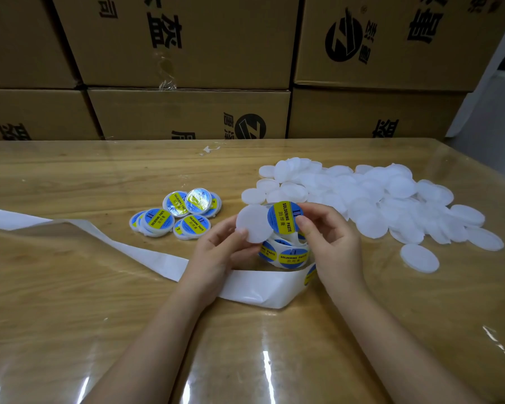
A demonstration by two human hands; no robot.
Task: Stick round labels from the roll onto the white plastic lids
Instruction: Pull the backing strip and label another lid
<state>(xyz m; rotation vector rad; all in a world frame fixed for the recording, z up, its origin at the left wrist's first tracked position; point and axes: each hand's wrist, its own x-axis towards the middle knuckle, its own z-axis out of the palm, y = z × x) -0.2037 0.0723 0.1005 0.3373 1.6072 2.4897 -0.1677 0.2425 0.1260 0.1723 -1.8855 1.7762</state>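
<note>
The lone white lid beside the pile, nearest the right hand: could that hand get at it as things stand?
Probably yes: only bare table lies between the right hand and the lone lid. But its fingers pinch a label, so it would likely need to place that first.

So the lid (252,225) in your left hand (215,255) is plain milky white, no print at all, same as the whole pile of lids (376,196) off to your right. The label (285,217) your right hand (330,243) pinches is blue with a yellow band across the middle carrying dark lettering, SOLDERING PASTE plus some Chinese characters. The roll (289,256) shows the same blue-and-yellow circles, and its bare backing strip (146,255) is white. The finished lids (158,223) have white rims round that blue and yellow, one glaring silvery. Your table (70,301) is light wood grain under a shiny clear sheet, and the boxes (187,42) behind are brown cardboard with black print.
</note>
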